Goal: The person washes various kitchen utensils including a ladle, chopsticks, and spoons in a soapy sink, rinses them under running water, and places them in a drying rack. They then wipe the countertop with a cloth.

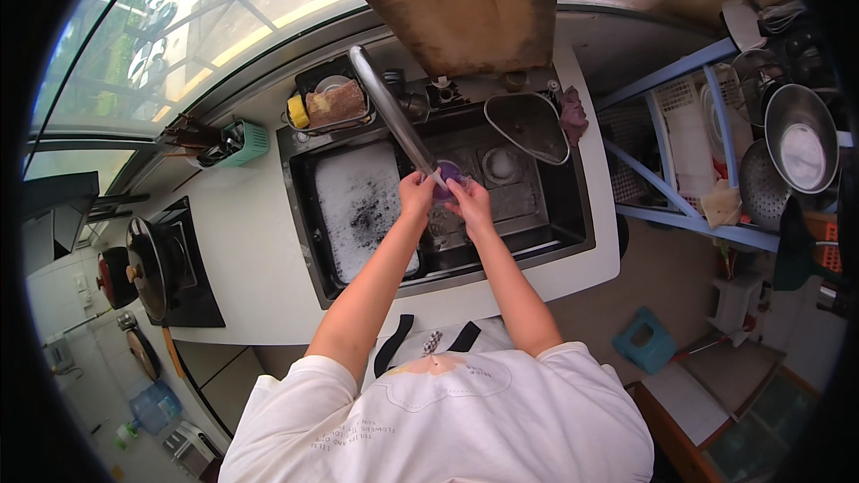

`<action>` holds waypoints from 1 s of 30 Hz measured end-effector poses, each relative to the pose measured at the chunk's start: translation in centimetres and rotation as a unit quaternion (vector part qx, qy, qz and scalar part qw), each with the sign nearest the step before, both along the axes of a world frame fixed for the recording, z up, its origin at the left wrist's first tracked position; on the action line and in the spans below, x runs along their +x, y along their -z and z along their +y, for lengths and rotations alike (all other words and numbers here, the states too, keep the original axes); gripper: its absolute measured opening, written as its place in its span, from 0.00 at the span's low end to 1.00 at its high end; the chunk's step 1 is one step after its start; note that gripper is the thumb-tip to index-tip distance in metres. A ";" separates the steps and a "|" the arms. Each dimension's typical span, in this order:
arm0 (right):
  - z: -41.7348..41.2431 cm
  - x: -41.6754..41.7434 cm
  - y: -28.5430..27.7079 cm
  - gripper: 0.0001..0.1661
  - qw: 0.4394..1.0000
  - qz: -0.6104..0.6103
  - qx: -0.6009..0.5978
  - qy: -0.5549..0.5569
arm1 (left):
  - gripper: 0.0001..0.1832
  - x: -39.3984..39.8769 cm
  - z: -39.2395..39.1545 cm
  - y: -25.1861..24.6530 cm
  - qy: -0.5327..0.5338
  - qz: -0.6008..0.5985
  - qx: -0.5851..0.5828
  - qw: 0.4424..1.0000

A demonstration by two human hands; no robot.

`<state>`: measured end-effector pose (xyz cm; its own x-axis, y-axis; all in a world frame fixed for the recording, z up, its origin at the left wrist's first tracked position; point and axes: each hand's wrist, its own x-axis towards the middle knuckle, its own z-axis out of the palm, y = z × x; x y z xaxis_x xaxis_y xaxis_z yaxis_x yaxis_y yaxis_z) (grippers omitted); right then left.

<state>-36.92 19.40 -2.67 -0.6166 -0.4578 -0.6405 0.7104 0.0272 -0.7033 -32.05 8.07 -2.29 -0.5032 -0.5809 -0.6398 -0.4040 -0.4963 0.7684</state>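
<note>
A small purple item (448, 175), perhaps a cup or lid, is between my two hands below the curved metal faucet (389, 107). My left hand (417, 194) grips its left side close to the spout end. On the opposite side, the fingers of my right hand (472, 203) hold its edge. A pale streak at the spout looks like running water. Beneath them is a dark sink (581, 228). White suds (356, 208) fill a rectangular basin in its left part. A round drain (500, 164) shows to the right of my hands.
A wooden cutting board (470, 13) leans behind the sink. A rounded triangular tray or strainer (529, 127) sits at the back right, beside a mauve cloth (574, 114). A caddy holds a yellow sponge (297, 111). Left are a green utensil holder (245, 143) and a lidded pan (147, 268).
</note>
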 end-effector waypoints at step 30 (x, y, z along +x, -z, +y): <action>3.1 3.3 -2.2 0.23 0.891 0.443 0.098 0.026 | 0.10 2.3 0.4 -2.6 0.041 0.123 0.225 0.966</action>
